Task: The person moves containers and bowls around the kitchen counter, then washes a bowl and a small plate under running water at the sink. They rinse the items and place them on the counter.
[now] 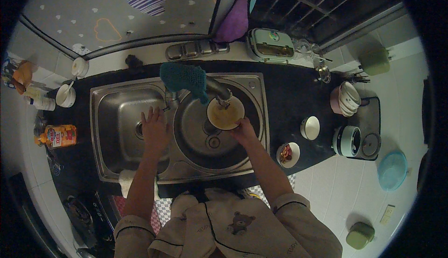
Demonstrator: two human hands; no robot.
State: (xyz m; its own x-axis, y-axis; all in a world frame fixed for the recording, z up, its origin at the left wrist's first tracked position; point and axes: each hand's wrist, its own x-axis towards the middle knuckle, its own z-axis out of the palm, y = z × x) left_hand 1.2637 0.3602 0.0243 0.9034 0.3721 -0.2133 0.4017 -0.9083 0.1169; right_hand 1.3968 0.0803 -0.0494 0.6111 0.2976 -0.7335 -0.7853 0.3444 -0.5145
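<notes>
My right hand (242,132) grips the rim of a round bowl (217,123) over the right basin. Pale yellowish contents fill the bowl, and I cannot tell exactly what they are. The faucet spout (218,90) ends right above it; whether water runs is hard to see. A teal knitted cloth (184,78) hangs over the faucet's body. With fingers spread and nothing held, my left hand (155,126) is over the left basin's right side. Its fingertips are close to the faucet's base (171,101), and contact is unclear.
The steel double sink (100,132) is set in a black counter. On the right stand a small white bowl (310,127), a bowl of reddish-brown pieces (288,155), stacked bowls (347,98) and a light green appliance (347,140). Leftward is an orange bottle (61,135). A cloth (125,182) hangs in front.
</notes>
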